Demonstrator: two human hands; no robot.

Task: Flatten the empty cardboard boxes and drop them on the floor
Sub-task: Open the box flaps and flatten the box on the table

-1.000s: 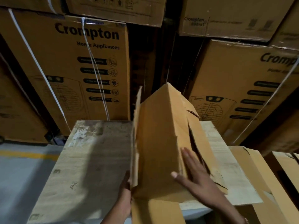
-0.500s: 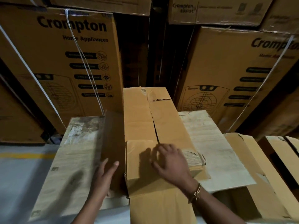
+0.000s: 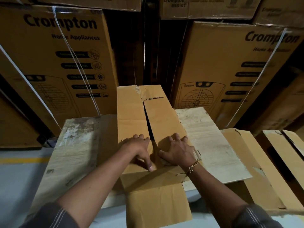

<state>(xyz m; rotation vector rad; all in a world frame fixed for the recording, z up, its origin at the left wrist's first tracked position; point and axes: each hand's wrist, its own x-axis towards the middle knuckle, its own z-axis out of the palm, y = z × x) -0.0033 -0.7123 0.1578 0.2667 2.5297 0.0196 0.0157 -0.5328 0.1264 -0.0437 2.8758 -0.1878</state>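
since a moment ago the left hand (image 3: 139,149) is no longer resting at the side of the cardboard box (image 3: 131,116) - it is now sitting on top, next to the right hand (image 3: 176,149), and the carton is looking flatter under them.

both hands are pressing palms down on the near part of the box, one on each side of the dark slit (image 3: 148,122) running along its top face. the left fingers are lying slightly bent and close together, thumb reaching back toward the near fold; the right fingers are spreading wide, thumb pointing at the slit. neither hand is gripping anything. a gold bracelet (image 3: 192,167) is hanging at the right wrist, and striped dark sleeves (image 3: 54,216) are showing at the bottom edge.

the box is lying lengthwise down the middle of a pale, worn wooden board (image 3: 205,137), its far end reaching past the board's back edge and a near flap (image 3: 156,206) hanging over the front edge.

just right of the board, more opened brown boxes (image 3: 256,170) are standing. behind everything, tall printed crompton cartons (image 3: 57,63) are stacking up - white straps (image 3: 74,55) are crossing their faces. at the left, grey floor (image 3: 16,178) is showing with a yellow line (image 3: 21,160) across it.
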